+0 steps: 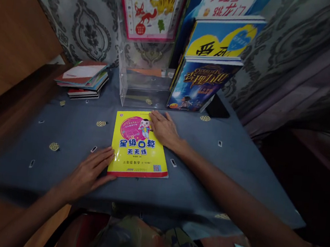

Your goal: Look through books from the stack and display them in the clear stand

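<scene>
A yellow workbook (136, 164) with a red lower edge and a pink round picture on its cover lies closed and flat on the cloth-covered table (69, 168). My right hand (164, 129) rests at its upper right corner, fingers stretched out and touching the cover. Beside the lower left edge, my left hand (93, 170) lies with its fingers extended, the fingertips against the book's side. Neither hand has its fingers wrapped round anything.
Behind the workbook stands a clear acrylic rack (146, 83) with a pink-edged book (155, 10) and a dark blue book (201, 82). A stack of books (83, 77) sits at the back left. A dark flat object (218, 106) lies right of the rack.
</scene>
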Demonstrator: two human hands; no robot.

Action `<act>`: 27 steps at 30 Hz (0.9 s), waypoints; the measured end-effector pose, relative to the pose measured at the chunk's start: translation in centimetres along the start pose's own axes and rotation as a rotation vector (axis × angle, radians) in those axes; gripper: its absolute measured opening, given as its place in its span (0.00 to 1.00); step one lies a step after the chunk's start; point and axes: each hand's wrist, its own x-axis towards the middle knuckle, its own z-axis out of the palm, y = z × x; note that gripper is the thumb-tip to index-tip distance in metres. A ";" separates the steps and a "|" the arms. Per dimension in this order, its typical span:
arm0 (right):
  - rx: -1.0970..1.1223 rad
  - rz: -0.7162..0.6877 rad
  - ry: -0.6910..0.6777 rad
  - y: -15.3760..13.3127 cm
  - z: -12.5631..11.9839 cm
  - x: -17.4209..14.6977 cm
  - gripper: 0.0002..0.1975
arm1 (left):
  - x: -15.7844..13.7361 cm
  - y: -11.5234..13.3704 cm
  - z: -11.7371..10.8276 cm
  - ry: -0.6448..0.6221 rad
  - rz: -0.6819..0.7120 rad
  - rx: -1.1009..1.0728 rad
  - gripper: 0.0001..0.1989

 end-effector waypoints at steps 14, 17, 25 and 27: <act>0.048 0.030 0.080 0.0 0.1 2.2 0.17 | 0.0 -2.3 0.4 -0.065 -0.102 0.030 0.25; 0.126 0.014 0.091 0.6 -0.2 2.1 0.16 | 0.1 -2.3 0.3 -0.107 -0.129 0.044 0.25; 0.275 -0.028 0.109 2.0 -0.4 -0.5 0.17 | 0.4 -2.4 0.1 -0.136 -0.170 0.040 0.24; 0.294 -0.035 0.101 2.3 -0.4 -0.9 0.18 | 0.7 -2.6 -0.1 -0.124 -0.156 0.020 0.24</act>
